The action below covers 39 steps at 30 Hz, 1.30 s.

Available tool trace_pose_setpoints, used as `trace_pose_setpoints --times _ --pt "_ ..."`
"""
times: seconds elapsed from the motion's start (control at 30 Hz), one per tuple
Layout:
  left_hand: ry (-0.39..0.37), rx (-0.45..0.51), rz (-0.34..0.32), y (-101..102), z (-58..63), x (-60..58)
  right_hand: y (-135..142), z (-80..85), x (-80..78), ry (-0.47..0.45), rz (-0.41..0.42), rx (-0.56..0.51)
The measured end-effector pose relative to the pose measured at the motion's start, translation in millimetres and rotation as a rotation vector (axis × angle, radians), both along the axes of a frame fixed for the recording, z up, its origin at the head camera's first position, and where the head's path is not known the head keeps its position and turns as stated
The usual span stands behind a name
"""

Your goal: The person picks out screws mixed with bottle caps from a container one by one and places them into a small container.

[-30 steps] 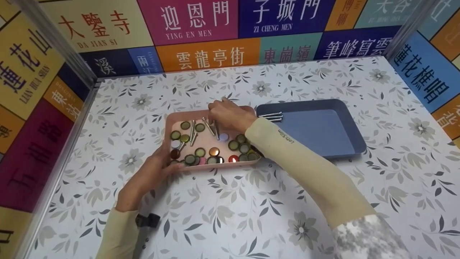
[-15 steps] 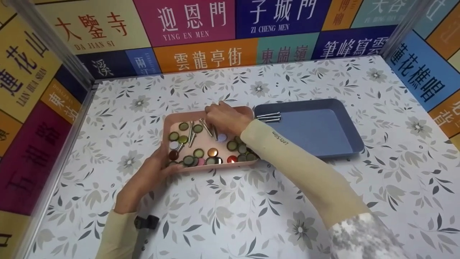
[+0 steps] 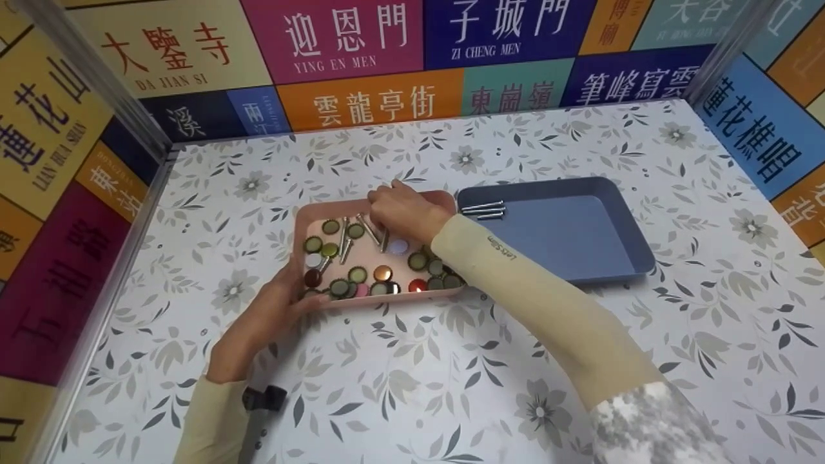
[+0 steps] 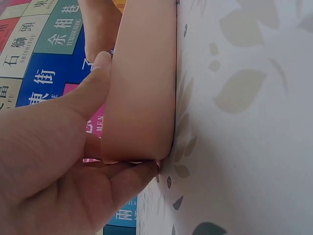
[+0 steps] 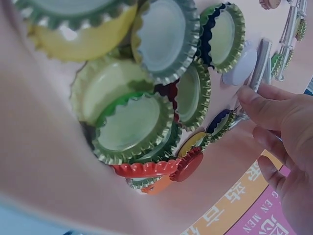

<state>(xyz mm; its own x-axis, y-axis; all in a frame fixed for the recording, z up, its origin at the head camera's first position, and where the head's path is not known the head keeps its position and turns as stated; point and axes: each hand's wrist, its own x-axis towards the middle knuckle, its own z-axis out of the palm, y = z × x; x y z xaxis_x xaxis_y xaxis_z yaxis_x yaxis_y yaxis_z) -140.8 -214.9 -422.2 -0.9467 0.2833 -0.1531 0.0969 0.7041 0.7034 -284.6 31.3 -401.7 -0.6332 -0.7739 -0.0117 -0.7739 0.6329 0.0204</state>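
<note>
A shallow pink tray (image 3: 387, 299) holds loose bottle caps (image 5: 166, 39) and several silver screws (image 3: 343, 235). My left hand (image 3: 274, 296) grips its near left corner; in the left wrist view the thumb lies at the rim and the fingers curl against the end wall. Reaching over the far side of that tray, my right hand (image 3: 406, 209) pinches a long threaded screw (image 5: 260, 63) between thumb and index finger. A pale lilac cap (image 5: 240, 66) lies beside this screw. Most caps are bunched along the near side and right corner.
A blue-grey tray (image 3: 554, 232) stands right against the pink one on the right, with several screws (image 3: 483, 207) lying at its left end. Printed panels (image 3: 361, 38) wall the flower-patterned table (image 3: 412, 374) at the back and sides.
The right hand has shifted slightly toward the near side within the pink tray, its fingers at the screw. The left hand keeps its grip on the corner; the trays stay in place.
</note>
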Motion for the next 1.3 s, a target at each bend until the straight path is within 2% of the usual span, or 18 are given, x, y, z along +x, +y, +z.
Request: trace_pose_setpoints --times 0.43,0.6,0.83,1.13,1.3 --pt "-0.013 0.032 -0.003 2 -2.7 -0.7 1 -1.1 -1.5 0.008 0.023 0.054" --pt "-0.012 0.038 -0.008 2 -2.1 -1.0 4 4.9 1.3 -0.007 0.023 0.062" --pt "-0.016 0.041 0.0 1 -1.5 0.2 8 12.9 3.5 0.039 0.029 0.123" --pt "-0.035 0.043 0.007 2 -1.9 1.5 21 19.6 0.5 0.022 0.072 0.072" --pt "-0.054 0.029 0.014 2 -0.7 0.7 30 23.8 -2.1 -0.026 0.051 0.031"
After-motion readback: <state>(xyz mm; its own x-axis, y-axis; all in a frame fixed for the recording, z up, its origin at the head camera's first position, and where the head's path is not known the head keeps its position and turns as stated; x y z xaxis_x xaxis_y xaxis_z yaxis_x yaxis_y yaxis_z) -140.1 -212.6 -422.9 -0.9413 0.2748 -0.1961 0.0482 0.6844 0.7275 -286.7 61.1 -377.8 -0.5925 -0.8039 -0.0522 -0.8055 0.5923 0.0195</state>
